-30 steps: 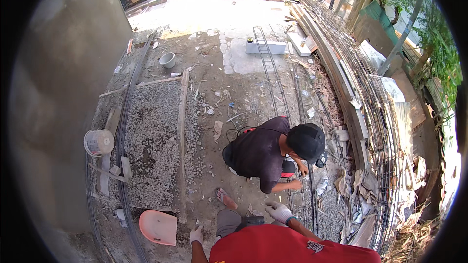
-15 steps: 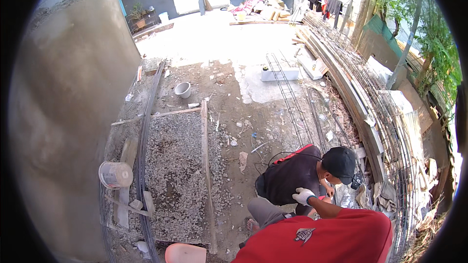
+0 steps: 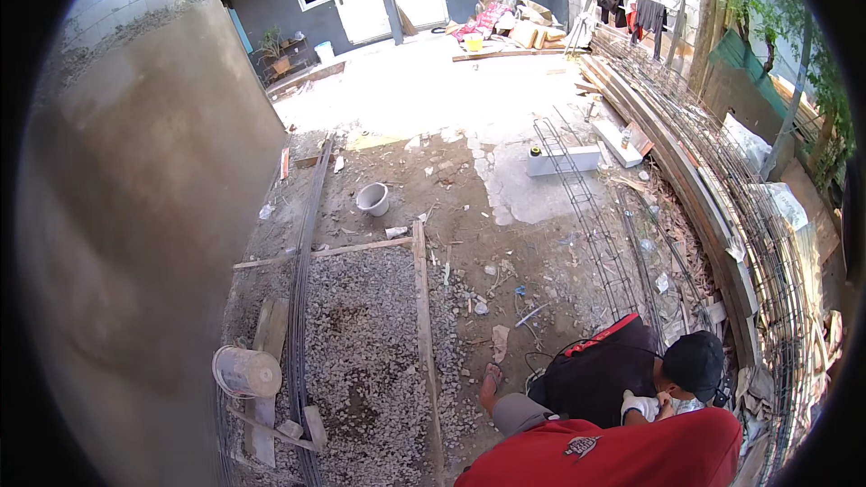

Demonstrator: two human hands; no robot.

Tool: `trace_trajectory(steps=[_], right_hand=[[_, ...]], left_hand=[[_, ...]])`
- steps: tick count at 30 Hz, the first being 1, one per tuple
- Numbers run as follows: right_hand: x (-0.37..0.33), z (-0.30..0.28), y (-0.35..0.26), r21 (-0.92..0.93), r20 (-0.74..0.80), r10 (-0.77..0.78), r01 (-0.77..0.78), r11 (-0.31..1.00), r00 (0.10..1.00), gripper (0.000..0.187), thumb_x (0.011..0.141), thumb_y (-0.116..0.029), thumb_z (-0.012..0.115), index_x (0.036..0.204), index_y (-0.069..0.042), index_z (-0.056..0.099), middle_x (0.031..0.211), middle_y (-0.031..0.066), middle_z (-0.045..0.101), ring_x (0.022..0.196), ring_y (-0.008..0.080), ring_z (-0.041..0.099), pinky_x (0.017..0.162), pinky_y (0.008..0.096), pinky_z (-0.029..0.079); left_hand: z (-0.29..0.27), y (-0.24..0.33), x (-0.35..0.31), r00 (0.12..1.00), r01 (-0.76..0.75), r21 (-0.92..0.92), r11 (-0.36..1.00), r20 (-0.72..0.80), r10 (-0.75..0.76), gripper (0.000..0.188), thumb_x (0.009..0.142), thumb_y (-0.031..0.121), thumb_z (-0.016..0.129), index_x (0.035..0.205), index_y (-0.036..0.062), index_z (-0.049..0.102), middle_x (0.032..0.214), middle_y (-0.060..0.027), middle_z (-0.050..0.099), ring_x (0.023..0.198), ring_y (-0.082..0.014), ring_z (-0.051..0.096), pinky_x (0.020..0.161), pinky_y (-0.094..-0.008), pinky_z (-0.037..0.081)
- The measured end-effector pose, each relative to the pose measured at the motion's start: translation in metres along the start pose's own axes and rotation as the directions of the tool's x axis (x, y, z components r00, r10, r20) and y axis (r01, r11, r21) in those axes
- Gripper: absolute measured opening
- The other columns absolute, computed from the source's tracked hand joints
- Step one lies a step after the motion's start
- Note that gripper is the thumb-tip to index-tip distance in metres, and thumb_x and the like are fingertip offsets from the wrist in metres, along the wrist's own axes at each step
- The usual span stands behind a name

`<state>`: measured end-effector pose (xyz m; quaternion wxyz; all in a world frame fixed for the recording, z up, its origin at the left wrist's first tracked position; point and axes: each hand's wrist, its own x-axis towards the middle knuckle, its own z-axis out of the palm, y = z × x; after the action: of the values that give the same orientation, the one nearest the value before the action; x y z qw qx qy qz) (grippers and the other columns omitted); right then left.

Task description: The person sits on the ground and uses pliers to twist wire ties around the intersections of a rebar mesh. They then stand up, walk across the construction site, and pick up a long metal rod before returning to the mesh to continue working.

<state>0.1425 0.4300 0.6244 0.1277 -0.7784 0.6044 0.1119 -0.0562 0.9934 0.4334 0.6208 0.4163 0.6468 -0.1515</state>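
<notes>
My red shirt (image 3: 622,451) fills the lower right. My right hand (image 3: 638,405), in a white glove, shows just past the shirt's upper edge, close to a co-worker's bare hand (image 3: 666,404); its fingers are too small and partly hidden to read. I cannot make out anything held there. My left hand is out of sight. The co-worker, in a dark shirt (image 3: 606,359) and black cap (image 3: 693,363), bends low right in front of me. What the co-worker's hands work on is hidden. A sandalled foot (image 3: 492,381) rests on the dirt.
Left lie a gravel bed (image 3: 361,334) framed by boards (image 3: 424,307), long steel bars (image 3: 309,243) and a tipped bucket (image 3: 248,372). Another bucket (image 3: 373,199) stands beyond. A rebar cage (image 3: 586,225), white block (image 3: 564,160) and stacked timber (image 3: 686,180) lie along the right.
The whole scene has shifted right and down in view. My gloved hand, earlier out over the co-worker's side, is now beside the co-worker's hand and cap.
</notes>
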Motion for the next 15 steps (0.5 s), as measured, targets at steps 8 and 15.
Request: trace_trajectory(steps=[8, 15], right_hand=[[0.027, 0.009, -0.051, -0.018, -0.02, 0.153, -0.153, 0.988, 0.988, 0.084, 0.074, -0.043, 0.088, 0.143, -0.007, 0.055, 0.14, 0.0148, 0.063, 0.125, 0.0347, 0.063, 0.105, 0.0448, 0.052], [0.003, 0.042, -0.08, -0.043, 0.013, 0.331, -0.33, 0.943, 0.944, 0.085, 0.073, -0.04, 0.091, 0.143, -0.008, 0.054, 0.139, 0.0127, 0.064, 0.124, 0.034, 0.064, 0.103, 0.0445, 0.053]], left_hand=[[-0.035, 0.228, 0.029, 0.891, -0.404, -0.275, 0.873, -0.335, 0.307, 0.024, 0.1, 0.028, 0.065, 0.122, 0.0205, 0.063, 0.089, 0.0, 0.065, 0.062, -0.0153, 0.06, 0.046, -0.0304, 0.043], [0.087, 0.421, -0.023, 0.816, -0.578, 0.024, 0.815, 0.001, 0.579, 0.035, 0.099, 0.028, 0.068, 0.127, 0.008, 0.065, 0.091, 0.0, 0.067, 0.07, -0.0092, 0.06, 0.054, -0.0253, 0.045]])
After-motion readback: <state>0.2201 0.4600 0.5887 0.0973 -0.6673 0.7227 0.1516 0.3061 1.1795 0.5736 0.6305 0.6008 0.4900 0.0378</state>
